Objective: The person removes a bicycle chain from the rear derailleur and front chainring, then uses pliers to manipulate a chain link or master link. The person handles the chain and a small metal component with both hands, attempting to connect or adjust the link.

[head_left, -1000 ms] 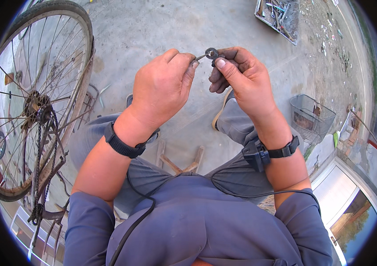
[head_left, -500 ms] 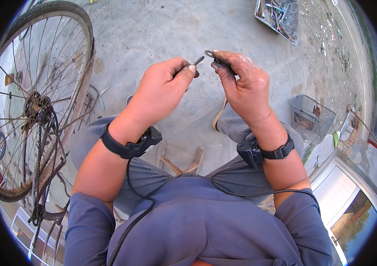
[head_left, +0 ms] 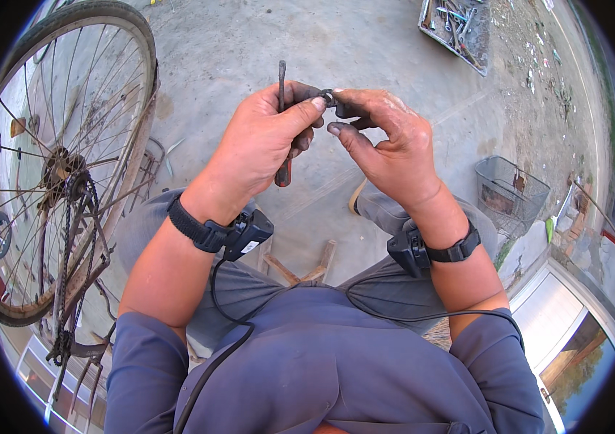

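Note:
My left hand (head_left: 260, 130) is closed around a screwdriver (head_left: 282, 79). Its dark shaft stands up past the fingers, and its red and black handle end shows below the palm. The same hand's thumb and forefinger pinch a small dark part with a ring-shaped end (head_left: 328, 96). From the other side, my right hand (head_left: 391, 134) has its bent fingers at this part, the forefinger against it. My right thumb is held a little apart below. Fingers cover much of the small part, so its full shape is hidden.
An old bicycle wheel with chain and frame (head_left: 61, 170) stands close at the left. A tray of wrenches and other tools (head_left: 459, 32) lies far right. Nearer on the right is a wire basket (head_left: 510, 192). Wooden legs (head_left: 300, 271) show between my knees.
The screwdriver has turned from pointing toward my right hand to standing upright in my left fist. My hands have come together, and my left thumb and forefinger now pinch the ring-ended part.

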### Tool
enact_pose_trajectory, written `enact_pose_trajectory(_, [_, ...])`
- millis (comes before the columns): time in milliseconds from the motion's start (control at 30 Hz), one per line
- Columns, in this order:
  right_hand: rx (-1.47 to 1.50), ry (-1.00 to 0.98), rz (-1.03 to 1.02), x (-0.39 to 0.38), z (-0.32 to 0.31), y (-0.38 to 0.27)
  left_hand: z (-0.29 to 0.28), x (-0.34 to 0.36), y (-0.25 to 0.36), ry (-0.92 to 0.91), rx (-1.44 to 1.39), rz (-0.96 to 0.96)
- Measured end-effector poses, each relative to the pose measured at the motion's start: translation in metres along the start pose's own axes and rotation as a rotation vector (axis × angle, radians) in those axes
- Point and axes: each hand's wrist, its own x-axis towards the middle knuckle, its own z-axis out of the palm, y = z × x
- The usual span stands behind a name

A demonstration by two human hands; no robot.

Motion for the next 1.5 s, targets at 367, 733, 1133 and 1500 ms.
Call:
enact_pose_trajectory(367, [0.759, -0.185, 0.675, 0.002, -0.007, -0.002, 0.001, -0.005, 0.005, 0.036, 0.204, 0.104])
enact_pose_trajectory(733, [0.843, -0.097, 0.76, 0.003, -0.012, 0.003, -0.003, -0.006, -0.011, 0.082, 0.865, 0.601])
enact_pose_trajectory(1133, [0.759, -0.085, 0.66, -0.002, -0.002, 0.001, 0.004, -0.004, -0.018, 0.044, 0.874, 0.581])
enact_pose_trajectory(1500, [0.763, -0.05, 0.718, 0.003, -0.009, -0.001, 0.001, 0.003, -0.017, 0.111, 0.851, 0.504])
